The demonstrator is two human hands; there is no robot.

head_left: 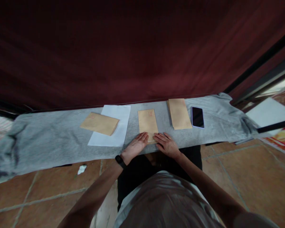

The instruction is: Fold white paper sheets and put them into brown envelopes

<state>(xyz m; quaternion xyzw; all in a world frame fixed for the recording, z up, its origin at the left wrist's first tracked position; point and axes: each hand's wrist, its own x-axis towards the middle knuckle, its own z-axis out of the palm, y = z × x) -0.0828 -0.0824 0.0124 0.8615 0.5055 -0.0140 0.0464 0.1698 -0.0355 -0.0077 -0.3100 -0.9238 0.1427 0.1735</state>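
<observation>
A brown paper envelope [147, 122] with a small red print lies upright in front of me on the grey cloth. My left hand [137, 144] presses on its lower left edge, fingers stretched out and lying flat. On the lower right edge rests my right hand [167, 145], also flat, with its fingers a little spread. Neither hand grips anything. The envelope's near end is partly covered by my fingers. To the right lies a stack of brown envelopes [180, 114]. At the left, another brown envelope [99, 123] lies askew over a white sheet of paper [116, 110].
A phone [198, 117] lies right of the stack. The narrow bench is covered with grey cloth [49, 136], its far side against a dark red curtain [133, 57]. A crumpled white tissue [82, 169] is on the tiled floor [249, 171]. Printed sheets [281, 139] stand at far right.
</observation>
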